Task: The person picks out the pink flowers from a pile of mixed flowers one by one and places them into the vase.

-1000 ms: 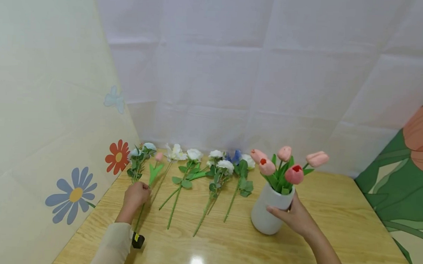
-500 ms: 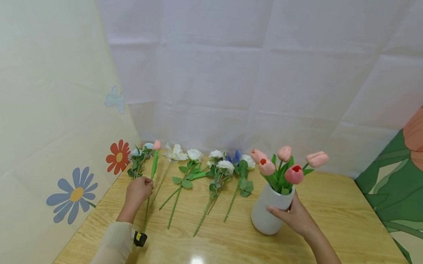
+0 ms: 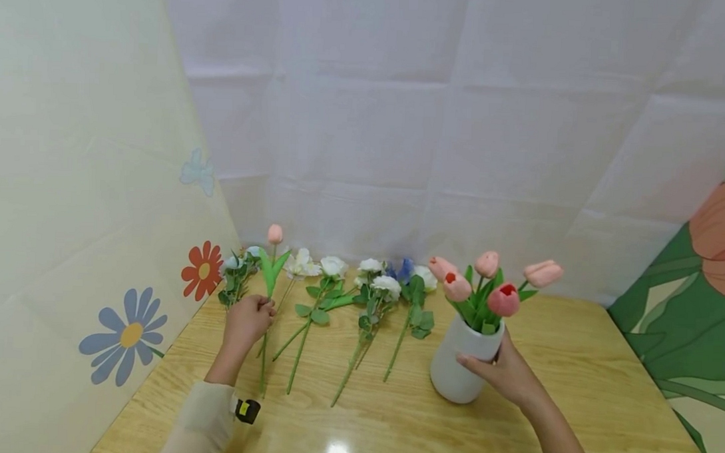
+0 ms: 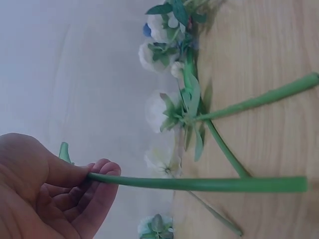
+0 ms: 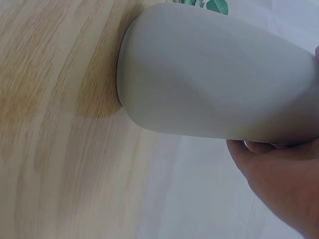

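Observation:
Between thumb and fingers my left hand (image 3: 248, 322) pinches the green stem of a pink tulip (image 3: 275, 235). The tulip stands upright above the table's left side, two green leaves spreading below its bloom. In the left wrist view its bare stem (image 4: 224, 184) runs out past the fingertips. On the right, my right hand (image 3: 509, 373) grips a white vase (image 3: 462, 373) near its upper part, the thumb across the front. Several pink tulips (image 3: 504, 299) stand in the vase. The right wrist view shows the vase's base on the wood; most of the fingers are hidden behind it.
A row of flowers lies along the back of the wooden table (image 3: 391, 434): pale blue ones (image 3: 231, 275), a white lily-like bloom (image 3: 301, 263), white roses (image 3: 334, 266) and a blue flower (image 3: 405, 270). A white cloth hangs behind; a flower-printed panel (image 3: 131, 335) borders the left.
My left hand has lifted the pink tulip off the table and moved it slightly right; its bloom has risen and its leaves have turned into view. The right hand and vase stay put.

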`<state>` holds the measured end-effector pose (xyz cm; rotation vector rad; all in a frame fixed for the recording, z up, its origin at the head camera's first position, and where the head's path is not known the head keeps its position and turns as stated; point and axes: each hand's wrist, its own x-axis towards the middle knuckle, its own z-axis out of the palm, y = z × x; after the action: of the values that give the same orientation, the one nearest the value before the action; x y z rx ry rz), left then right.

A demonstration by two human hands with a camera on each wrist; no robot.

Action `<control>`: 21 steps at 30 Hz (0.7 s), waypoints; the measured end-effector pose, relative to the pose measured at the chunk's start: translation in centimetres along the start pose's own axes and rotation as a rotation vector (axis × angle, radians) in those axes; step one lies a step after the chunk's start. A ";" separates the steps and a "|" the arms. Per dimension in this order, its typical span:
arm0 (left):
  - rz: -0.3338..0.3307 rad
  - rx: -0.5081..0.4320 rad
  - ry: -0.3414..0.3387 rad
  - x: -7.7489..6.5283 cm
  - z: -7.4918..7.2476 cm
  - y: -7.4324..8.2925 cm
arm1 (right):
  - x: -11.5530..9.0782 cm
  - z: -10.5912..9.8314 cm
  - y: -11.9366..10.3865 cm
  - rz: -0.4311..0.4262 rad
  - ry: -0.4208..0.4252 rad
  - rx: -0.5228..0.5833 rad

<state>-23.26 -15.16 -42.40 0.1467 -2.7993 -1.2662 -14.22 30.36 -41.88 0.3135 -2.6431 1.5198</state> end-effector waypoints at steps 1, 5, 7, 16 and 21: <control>0.006 0.000 0.005 0.0 0.0 0.2 | 0.0 0.0 0.0 -0.001 0.001 0.001; 0.037 0.003 0.028 -0.4 0.0 1.2 | 0.0 0.1 0.0 -0.002 0.003 0.003; 0.052 -0.011 0.039 -0.5 0.0 1.7 | 0.0 0.0 0.0 -0.003 0.003 0.000; 0.111 -0.159 0.054 -1.2 0.6 3.8 | -0.1 0.0 -0.1 0.002 0.002 -0.008; 0.128 -0.196 0.041 -1.6 0.9 4.7 | -0.1 0.0 -0.1 0.007 -0.005 0.010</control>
<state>-22.01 -11.23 -39.51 -0.0160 -2.5850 -1.4767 -14.14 30.32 -41.85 0.3095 -2.6433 1.5367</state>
